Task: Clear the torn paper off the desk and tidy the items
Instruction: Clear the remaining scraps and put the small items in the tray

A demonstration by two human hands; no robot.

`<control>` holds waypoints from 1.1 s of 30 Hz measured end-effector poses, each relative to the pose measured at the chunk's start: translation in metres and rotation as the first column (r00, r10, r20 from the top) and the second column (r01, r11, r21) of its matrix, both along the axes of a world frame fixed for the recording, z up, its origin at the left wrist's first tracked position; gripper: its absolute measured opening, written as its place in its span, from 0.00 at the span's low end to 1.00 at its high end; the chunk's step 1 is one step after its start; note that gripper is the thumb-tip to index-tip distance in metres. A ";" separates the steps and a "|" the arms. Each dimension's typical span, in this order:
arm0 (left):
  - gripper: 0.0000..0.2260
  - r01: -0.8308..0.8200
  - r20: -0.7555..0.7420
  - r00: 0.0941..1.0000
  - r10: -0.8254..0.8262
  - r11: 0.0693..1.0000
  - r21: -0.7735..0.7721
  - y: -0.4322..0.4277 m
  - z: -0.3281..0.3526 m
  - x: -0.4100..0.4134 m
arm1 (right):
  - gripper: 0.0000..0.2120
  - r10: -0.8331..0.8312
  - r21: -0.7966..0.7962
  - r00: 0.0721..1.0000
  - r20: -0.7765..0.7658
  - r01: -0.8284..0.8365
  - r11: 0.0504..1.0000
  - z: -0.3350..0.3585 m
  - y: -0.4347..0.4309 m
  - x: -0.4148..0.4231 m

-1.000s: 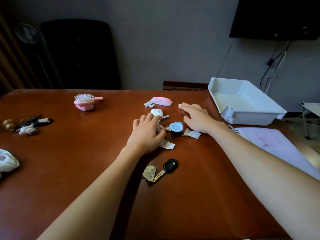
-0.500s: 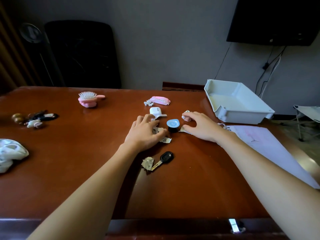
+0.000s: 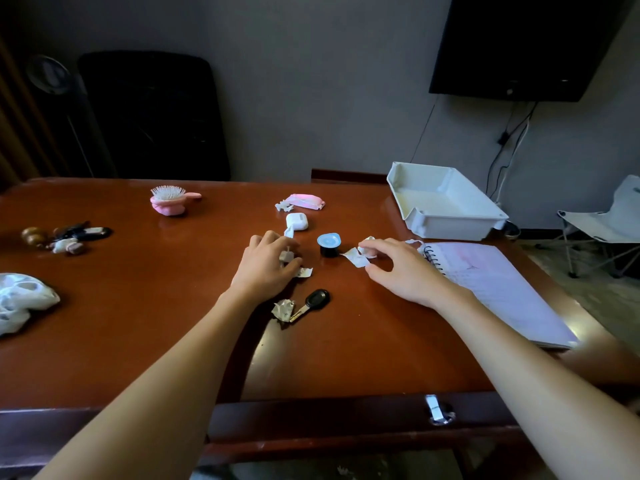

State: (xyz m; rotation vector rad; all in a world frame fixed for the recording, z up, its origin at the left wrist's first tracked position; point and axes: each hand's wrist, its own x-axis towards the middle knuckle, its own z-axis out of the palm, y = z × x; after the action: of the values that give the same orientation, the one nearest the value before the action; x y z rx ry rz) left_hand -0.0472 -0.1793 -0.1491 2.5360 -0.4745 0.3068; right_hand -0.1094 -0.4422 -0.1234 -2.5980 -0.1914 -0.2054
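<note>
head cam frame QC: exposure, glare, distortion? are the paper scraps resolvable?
Head view: underexposed, back-left corner near black; glare patches on the glossy desk beside the tray and between the forearms. Head view: wide-angle stretch bows the desk's edges and elongates the arms. Torn paper by the right hand reads as white scraps, soft-edged; the left hand hides most of its pieces.

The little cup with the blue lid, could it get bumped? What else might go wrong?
Maybe. The cup stands between both hands, so the right hand reaching for the torn strip beside it could tip it. The left hand grips paper bits that poke out and might drop. The key lies against a crumpled scrap and could get swept away with it.
</note>
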 end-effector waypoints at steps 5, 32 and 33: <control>0.20 -0.028 0.014 1.000 0.028 0.999 0.026 0.002 -0.002 -0.004 | 0.22 -0.109 -0.014 0.994 0.028 0.109 0.994 0.003 -0.008 -0.005; 0.16 0.004 -0.007 1.000 -0.004 0.994 0.111 0.002 -0.005 -0.004 | 0.29 -0.293 -0.187 0.944 -0.151 0.264 0.946 -0.008 -0.009 0.014; 0.16 0.001 -0.016 1.000 0.001 0.993 0.117 0.002 -0.005 -0.004 | 0.29 -0.298 -0.213 0.944 -0.144 0.264 0.941 -0.008 -0.008 0.016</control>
State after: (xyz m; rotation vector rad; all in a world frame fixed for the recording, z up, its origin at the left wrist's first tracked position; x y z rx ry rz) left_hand -0.0510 -0.1776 -0.1539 2.6499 -0.5003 0.2658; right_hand -0.0933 -0.4502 -0.1316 -2.8100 0.2392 -0.0605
